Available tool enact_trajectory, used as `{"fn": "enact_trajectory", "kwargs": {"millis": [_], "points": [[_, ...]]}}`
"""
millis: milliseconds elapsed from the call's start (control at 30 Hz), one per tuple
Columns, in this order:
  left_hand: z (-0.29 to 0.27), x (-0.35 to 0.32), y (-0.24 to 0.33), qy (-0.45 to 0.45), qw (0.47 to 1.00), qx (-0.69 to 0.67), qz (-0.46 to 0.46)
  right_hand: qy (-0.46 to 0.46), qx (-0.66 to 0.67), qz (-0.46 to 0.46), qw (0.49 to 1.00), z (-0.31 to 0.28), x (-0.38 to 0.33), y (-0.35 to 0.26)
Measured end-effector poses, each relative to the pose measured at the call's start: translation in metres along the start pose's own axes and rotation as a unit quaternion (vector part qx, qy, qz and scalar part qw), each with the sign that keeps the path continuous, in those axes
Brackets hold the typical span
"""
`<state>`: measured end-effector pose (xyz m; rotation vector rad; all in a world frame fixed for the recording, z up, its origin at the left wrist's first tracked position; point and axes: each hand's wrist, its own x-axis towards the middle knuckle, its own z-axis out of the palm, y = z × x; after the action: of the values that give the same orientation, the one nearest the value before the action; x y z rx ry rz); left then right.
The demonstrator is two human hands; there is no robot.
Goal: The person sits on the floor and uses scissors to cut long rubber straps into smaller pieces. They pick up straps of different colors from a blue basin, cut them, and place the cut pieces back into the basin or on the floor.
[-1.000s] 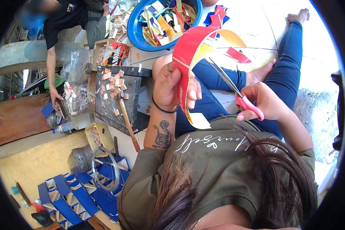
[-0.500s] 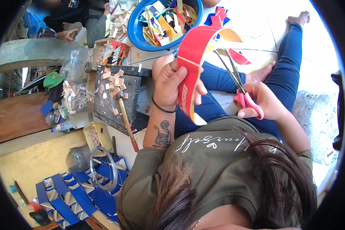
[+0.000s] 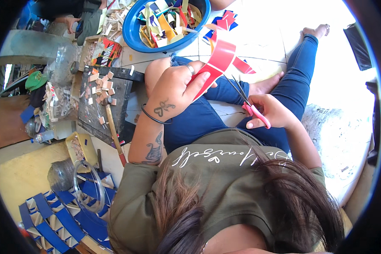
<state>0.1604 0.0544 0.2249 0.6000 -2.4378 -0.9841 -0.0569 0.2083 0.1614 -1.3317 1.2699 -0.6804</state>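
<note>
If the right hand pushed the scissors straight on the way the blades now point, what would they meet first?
Likely the red paper strip held up by the left hand. The right hand aims the scissors up and left at its lower edge; depth is unclear.

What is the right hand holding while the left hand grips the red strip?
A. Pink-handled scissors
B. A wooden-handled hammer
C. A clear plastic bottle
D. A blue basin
A: the right hand has its fingers through the pink handles of the scissors, blades pointing up toward the red strip held by the left hand.
</note>
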Motion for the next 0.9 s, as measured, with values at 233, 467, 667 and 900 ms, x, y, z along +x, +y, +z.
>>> {"fn": "enact_trajectory", "kwargs": {"millis": [233, 467, 667, 900], "points": [[-0.002, -0.001, 0.016, 0.028, 0.991, 0.111, 0.067, 0.029, 0.06, 0.003, 0.998, 0.0, 0.0, 0.005], [-0.003, -0.002, 0.017, 0.033, 0.989, 0.128, 0.071, 0.027, 0.049, 0.024, 0.998, -0.001, -0.001, 0.007], [-0.002, -0.001, 0.016, 0.027, 0.992, 0.105, 0.068, 0.031, 0.051, 0.001, 0.998, 0.0, 0.0, 0.006], [-0.001, -0.001, 0.016, 0.031, 0.993, 0.092, 0.068, 0.035, -0.024, 0.019, 0.999, -0.005, -0.003, -0.006]]}}
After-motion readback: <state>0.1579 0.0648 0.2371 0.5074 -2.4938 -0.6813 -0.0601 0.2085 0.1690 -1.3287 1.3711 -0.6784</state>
